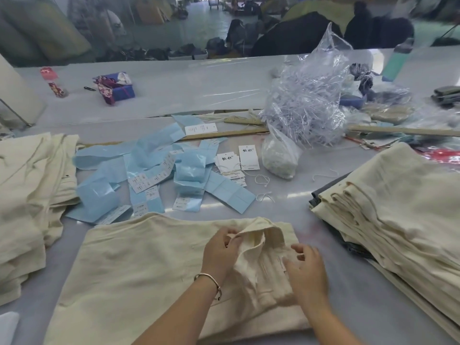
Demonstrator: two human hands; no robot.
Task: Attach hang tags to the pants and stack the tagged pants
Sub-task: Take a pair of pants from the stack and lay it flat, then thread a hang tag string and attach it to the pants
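A: Cream pants (139, 270) flat on the table (286, 195), nearest edge. Hands?

B: Left hand (219, 250) pinches the lifted waistband fold; right hand (307, 272) rests on the pants, fingers loosely spread.

A: Around the pants?

B: Beyond them, hang tags (239, 161), blue sticker strips (139, 170), a clear bag of fasteners (308, 105). Right, a tall cream stack (398, 207); left, another pile (27, 195)

Pants (149, 265) lie centred on the table (286, 192); stacks left (27, 195) and right (398, 207); hang tags (239, 163) behind.
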